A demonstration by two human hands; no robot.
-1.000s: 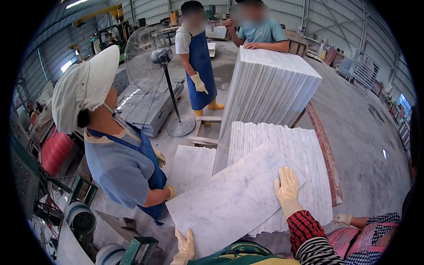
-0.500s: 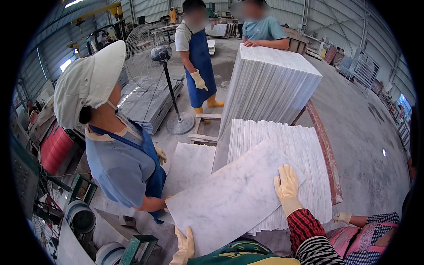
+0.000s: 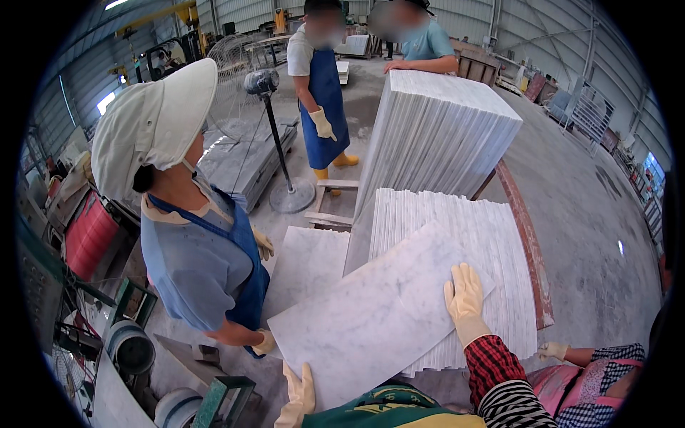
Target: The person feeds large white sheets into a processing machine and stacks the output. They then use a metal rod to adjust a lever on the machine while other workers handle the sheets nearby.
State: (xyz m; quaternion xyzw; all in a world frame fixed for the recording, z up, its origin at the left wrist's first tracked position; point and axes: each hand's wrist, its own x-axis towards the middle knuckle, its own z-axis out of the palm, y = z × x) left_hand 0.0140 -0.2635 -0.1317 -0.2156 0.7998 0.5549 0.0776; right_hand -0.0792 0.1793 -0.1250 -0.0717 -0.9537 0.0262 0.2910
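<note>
Comparing with a second ago, I see my gloved right hand (image 3: 465, 299) still flat on the white veined marble slab (image 3: 371, 321), left hand (image 3: 300, 396) gripping its near edge, coworker's glove (image 3: 265, 342) now on the far corner, so we're sharing the load.

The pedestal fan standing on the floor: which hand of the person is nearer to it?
Left. The left hand grips the marble slab at its near left corner, on the pedestal fan side; the right hand lies flat on the slab's right part, farther away.

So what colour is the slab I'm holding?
The slab is white with faint grey veins, like marble; the head view shows it best.
</note>
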